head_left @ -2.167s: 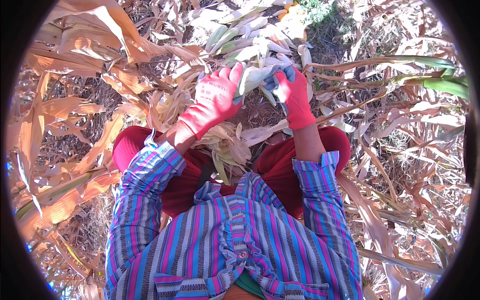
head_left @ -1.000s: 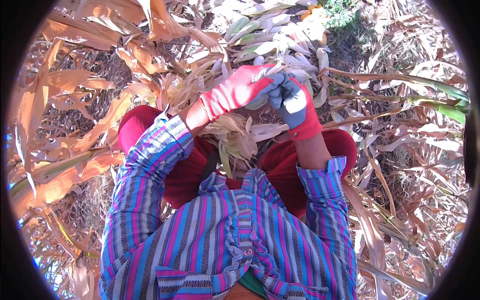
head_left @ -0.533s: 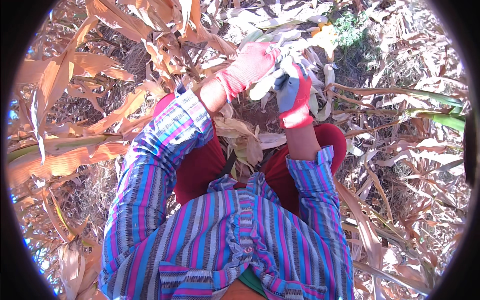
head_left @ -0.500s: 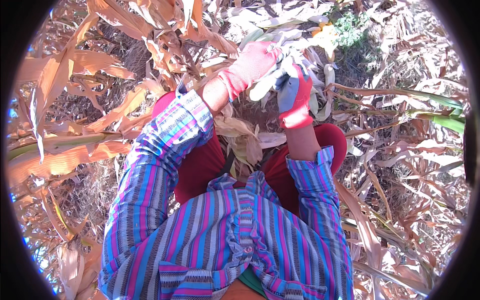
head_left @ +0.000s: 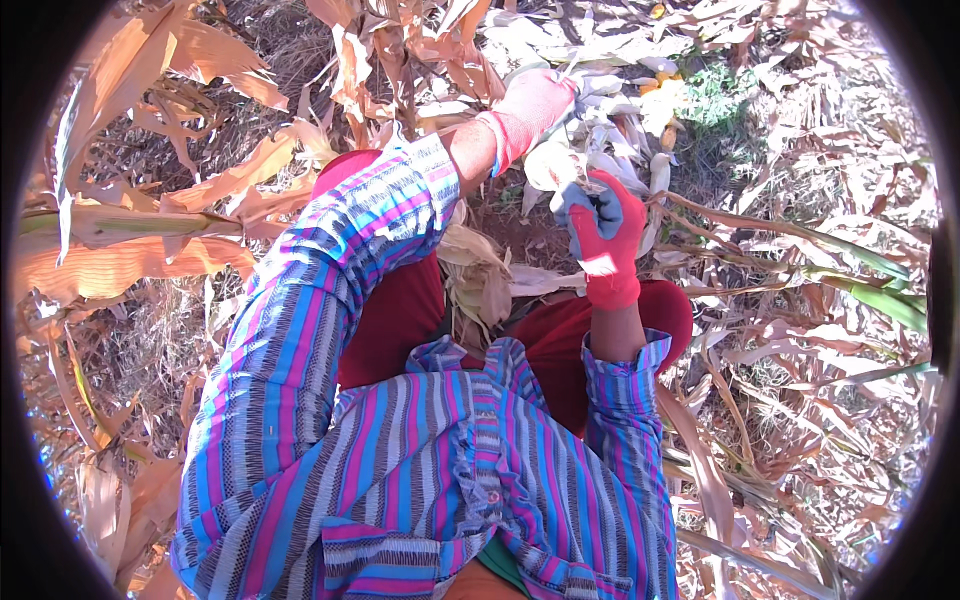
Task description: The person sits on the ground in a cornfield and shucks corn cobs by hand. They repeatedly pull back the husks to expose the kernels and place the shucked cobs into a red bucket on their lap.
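Note:
Both my hands wear red gloves with grey palms. My left hand (head_left: 536,108) is closed at the edge of a heap of pale corn ears and husks (head_left: 625,130); its fingertips face away, so what they grip is hidden. Nearer to me, my right hand (head_left: 606,228) is curled shut around the lower end of a pale corn husk (head_left: 553,166). This husk bulges out between the two hands, and whether an ear is inside it cannot be made out.
Dry orange-brown corn leaves (head_left: 130,270) rise on the left. A long stalk with a green end (head_left: 880,300) lies at the right. A small green plant (head_left: 718,95) grows beyond the heap, beside some yellow corn (head_left: 662,88). Loose husks (head_left: 480,270) lie between my knees.
My hands were close together over the pale husk and are now apart. The right has come down toward me, pulling at the husk, while the left has shifted slightly right and away.

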`<state>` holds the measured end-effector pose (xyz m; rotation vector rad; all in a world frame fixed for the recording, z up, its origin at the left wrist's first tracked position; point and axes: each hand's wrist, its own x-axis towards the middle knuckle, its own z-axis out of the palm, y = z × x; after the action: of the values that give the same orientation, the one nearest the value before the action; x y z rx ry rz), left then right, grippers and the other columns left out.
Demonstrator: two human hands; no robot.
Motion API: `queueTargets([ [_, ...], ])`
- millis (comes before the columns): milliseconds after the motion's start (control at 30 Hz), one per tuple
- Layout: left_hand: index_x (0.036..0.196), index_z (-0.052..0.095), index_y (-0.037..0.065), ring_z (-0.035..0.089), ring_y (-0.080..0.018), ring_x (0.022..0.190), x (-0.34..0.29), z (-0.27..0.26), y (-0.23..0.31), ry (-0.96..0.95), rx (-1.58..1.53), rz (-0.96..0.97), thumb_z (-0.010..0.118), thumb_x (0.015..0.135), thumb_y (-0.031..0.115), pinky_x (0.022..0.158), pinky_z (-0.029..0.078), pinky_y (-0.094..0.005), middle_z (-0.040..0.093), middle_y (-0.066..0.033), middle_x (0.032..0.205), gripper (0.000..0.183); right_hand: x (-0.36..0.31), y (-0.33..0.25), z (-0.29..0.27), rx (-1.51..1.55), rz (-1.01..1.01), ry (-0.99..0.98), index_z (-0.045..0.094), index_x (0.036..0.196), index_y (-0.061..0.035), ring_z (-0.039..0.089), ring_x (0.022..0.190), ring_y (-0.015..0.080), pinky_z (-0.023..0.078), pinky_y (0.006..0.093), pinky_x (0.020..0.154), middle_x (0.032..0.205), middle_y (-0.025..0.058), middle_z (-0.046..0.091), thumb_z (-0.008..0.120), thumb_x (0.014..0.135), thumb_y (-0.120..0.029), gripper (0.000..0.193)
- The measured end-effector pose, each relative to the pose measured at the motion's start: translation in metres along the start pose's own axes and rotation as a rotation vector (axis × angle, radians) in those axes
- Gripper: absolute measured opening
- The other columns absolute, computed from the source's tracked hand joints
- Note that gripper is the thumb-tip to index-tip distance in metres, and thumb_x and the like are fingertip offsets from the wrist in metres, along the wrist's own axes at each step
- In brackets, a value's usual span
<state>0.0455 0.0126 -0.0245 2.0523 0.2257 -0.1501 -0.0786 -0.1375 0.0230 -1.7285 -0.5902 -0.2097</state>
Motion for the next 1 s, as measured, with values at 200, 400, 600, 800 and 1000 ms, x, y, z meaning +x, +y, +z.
queueTargets([
  [200, 0.092, 0.061, 0.0, 0.064, -0.0216, 0.074, -0.02, 0.011, 0.003, -0.172, -0.528, 0.195, 0.045, 0.093, 0.034, 0.07, 0.05, -0.0309, 0.065, -0.0125, 0.082, 0.037, 0.013, 0.039, -0.037, 0.577, 0.421, 0.425, 0.056, 0.081, -0.0009, 0.057, 0.05, 0.0157, 0.047, 0.0259, 0.049, 0.063, 0.0108, 0.061, 0.054, 0.089, -0.019, 0.02],
  [400, 0.12, 0.054, 0.002, 0.054, -0.0108, 0.101, -0.039, -0.006, 0.028, -0.283, -0.34, 0.653, 0.051, 0.092, 0.026, 0.09, 0.042, -0.025, 0.06, -0.0066, 0.109, 0.037, 0.009, 0.053, -0.03, 0.758, 0.52, 0.405, 0.055, 0.082, -0.0014, 0.053, 0.047, 0.0166, 0.043, 0.027, 0.046, 0.062, 0.0104, 0.06, 0.054, 0.089, -0.021, 0.021],
  [600, 0.101, 0.063, 0.006, 0.062, -0.0199, 0.083, -0.046, 0.022, 0.03, -0.246, -0.208, 0.369, 0.057, 0.085, 0.036, 0.075, 0.048, -0.0309, 0.065, -0.0096, 0.087, 0.034, 0.006, 0.06, -0.019, 0.813, 0.53, 0.335, 0.056, 0.085, -0.001, 0.056, 0.052, 0.0144, 0.044, 0.0256, 0.047, 0.065, 0.0095, 0.06, 0.05, 0.085, -0.012, 0.013],
  [800, 0.094, 0.06, 0.003, 0.061, -0.0234, 0.071, -0.001, 0.009, -0.006, -0.078, -0.011, 0.215, 0.045, 0.091, 0.028, 0.064, 0.049, -0.0329, 0.062, -0.0129, 0.077, 0.03, 0.001, 0.018, 0.001, 0.483, 0.453, 0.193, 0.057, 0.097, -0.0001, 0.056, 0.056, 0.0085, 0.044, 0.0211, 0.05, 0.069, 0.0049, 0.06, 0.055, 0.087, -0.012, 0.016],
  [1000, 0.092, 0.057, 0.003, 0.06, -0.0202, 0.063, -0.007, 0.006, 0.012, -0.12, -0.547, 0.04, 0.042, 0.093, 0.029, 0.052, 0.05, -0.0327, 0.06, -0.0114, 0.075, 0.03, 0.003, 0.034, -0.016, 0.159, 0.296, 0.216, 0.056, 0.107, 0.0018, 0.057, 0.075, 0.0091, 0.044, 0.0217, 0.064, 0.082, 0.0042, 0.061, 0.054, 0.085, -0.004, 0.022],
])
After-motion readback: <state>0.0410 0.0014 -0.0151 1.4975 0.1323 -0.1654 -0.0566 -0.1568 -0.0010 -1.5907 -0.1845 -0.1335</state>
